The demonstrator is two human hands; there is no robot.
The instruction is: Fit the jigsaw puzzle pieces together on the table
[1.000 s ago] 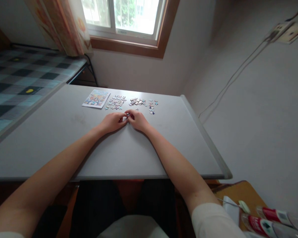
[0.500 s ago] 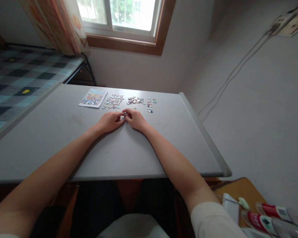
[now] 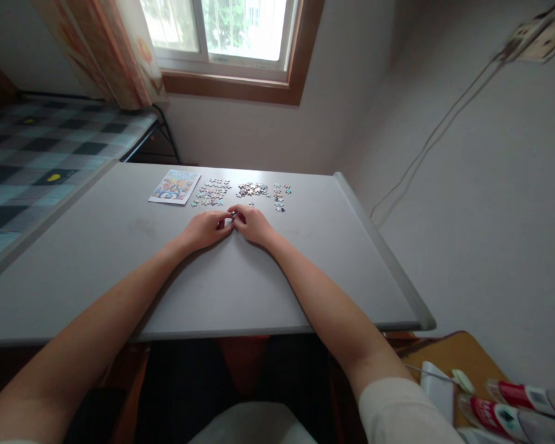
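My left hand (image 3: 206, 229) and my right hand (image 3: 252, 224) meet at the fingertips over the middle of the table. Both are closed on small jigsaw puzzle pieces (image 3: 234, 214), mostly hidden by the fingers; I cannot tell how many there are or whether they are joined. Just beyond the hands lies a loose piece (image 3: 251, 204). Farther back is a dense heap of puzzle pieces (image 3: 253, 189), with spread-out rows of pieces (image 3: 211, 193) on its left and a short column of pieces (image 3: 279, 197) on its right. A colourful picture sheet (image 3: 174, 187) lies left of the rows.
The white table (image 3: 213, 296) has a raised rim (image 3: 388, 246) on its right side. A bed with a checked cover (image 3: 65, 145) stands at the left. Low at the right, a wooden stool (image 3: 462, 348) holds plastic bottles (image 3: 490, 416) and a white box (image 3: 437, 388). A cable (image 3: 425, 148) hangs along the wall.
My hands stay together at the same spot with the pieces between the fingers. The view has tilted very slightly; nothing on the table has visibly moved.
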